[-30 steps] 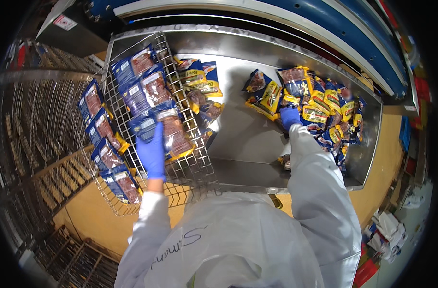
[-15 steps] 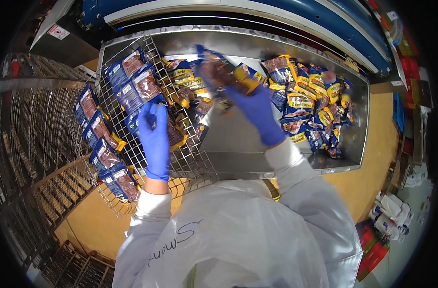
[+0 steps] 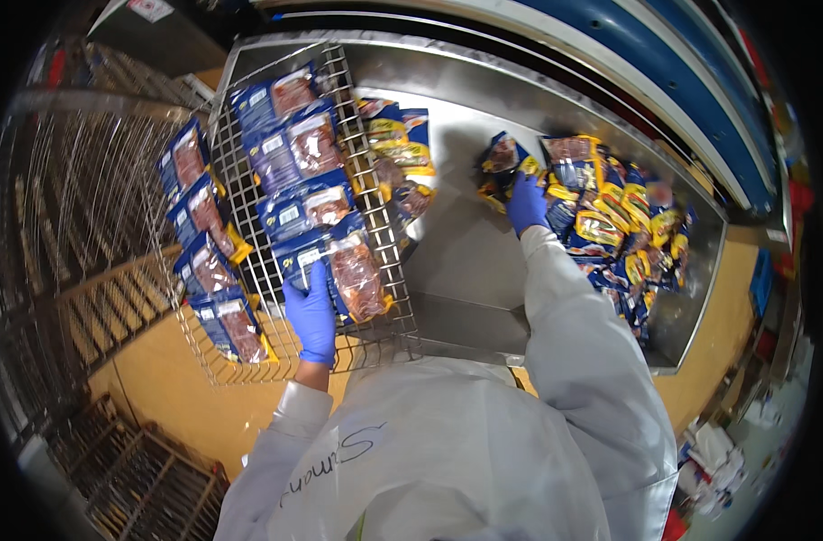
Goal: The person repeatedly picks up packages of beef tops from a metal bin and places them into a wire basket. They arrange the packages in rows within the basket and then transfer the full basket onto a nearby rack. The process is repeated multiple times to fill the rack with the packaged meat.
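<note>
My left hand point(image 3: 311, 317), in a blue glove, has its fingers closed on the edge of a blue and yellow meat pouch point(image 3: 357, 275). That pouch lies at the near end of a column of similar pouches on a wire rack point(image 3: 386, 243), clear windows upward. Farther right, my right hand point(image 3: 527, 204), also blue-gloved, closes on a pouch point(image 3: 503, 155) at the left side of a heap of pouches point(image 3: 601, 225); its fingertips are partly hidden. The heap lies in a steel tray point(image 3: 470, 261). A second column of pouches point(image 3: 204, 216) runs along the rack's left side.
Several loose pouches point(image 3: 402, 135) lie in the tray beside the rack. Stacked wire racks point(image 3: 60, 207) stand at the left. A blue roller point(image 3: 655, 63) and a metal rail run along the far side. The tray's raised steel rim point(image 3: 700, 307) bounds the right.
My right hand has swung right to the heap, without the pouch it carried before. My left hand has moved nearer along the rack, where another pouch now lies. The whole view has shifted.
</note>
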Demonstrator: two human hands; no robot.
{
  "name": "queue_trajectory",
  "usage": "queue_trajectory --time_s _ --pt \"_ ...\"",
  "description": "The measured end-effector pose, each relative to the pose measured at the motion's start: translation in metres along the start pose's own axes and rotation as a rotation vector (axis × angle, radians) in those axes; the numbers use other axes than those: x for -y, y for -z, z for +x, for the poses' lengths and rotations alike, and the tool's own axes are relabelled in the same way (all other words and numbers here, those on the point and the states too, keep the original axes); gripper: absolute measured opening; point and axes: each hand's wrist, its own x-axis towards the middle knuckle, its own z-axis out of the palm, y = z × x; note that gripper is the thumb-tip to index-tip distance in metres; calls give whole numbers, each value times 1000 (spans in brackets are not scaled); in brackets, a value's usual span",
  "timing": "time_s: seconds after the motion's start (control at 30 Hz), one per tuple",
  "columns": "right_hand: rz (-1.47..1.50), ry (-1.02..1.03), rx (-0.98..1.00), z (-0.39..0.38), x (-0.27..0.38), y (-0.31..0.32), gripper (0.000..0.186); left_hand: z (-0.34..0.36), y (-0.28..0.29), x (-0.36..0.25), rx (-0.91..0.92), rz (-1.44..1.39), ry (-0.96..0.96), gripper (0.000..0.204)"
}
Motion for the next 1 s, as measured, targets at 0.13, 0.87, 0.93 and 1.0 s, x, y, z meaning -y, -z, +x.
queue_trajectory --time_s 0.13,0.87,0.93,1.0 --pt "92 166 135 37 -21 -23 17 -5 6 11 -10 -154 40 39" --pt "207 -196 161 48 13 50 15 -10 -21 -11 251 1117 -726 71" --pt "-85 -75 141 34 8 -31 35 -8 -21 -16 284 1102 -755 69" --pt "-356 67 95 15 -4 -111 55 -1 -23 -23 347 1080 -792 69"
